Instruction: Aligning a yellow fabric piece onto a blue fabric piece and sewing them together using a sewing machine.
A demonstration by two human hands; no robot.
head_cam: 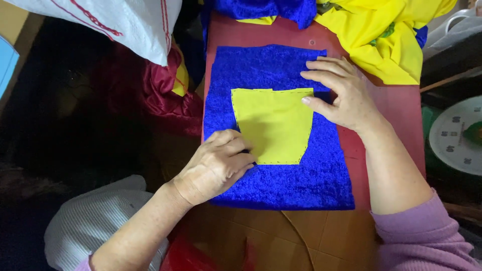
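On blue fabric (271,175), both hands flat, pressing yellow patch (273,123).

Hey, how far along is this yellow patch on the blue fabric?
Done: the yellow patch is cut to shape, carries a dashed line along its edges, and lies flat on the blue fabric. In hand: the left hand presses its lower left corner, the right hand its upper right. Left: whether it is actually sewn down cannot be told.

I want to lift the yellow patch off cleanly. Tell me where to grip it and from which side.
Probably pinch the yellow patch at its bare bottom right corner, coming from the right: it lies flat on the blue fabric, and the left hand and right hand cover other corners.
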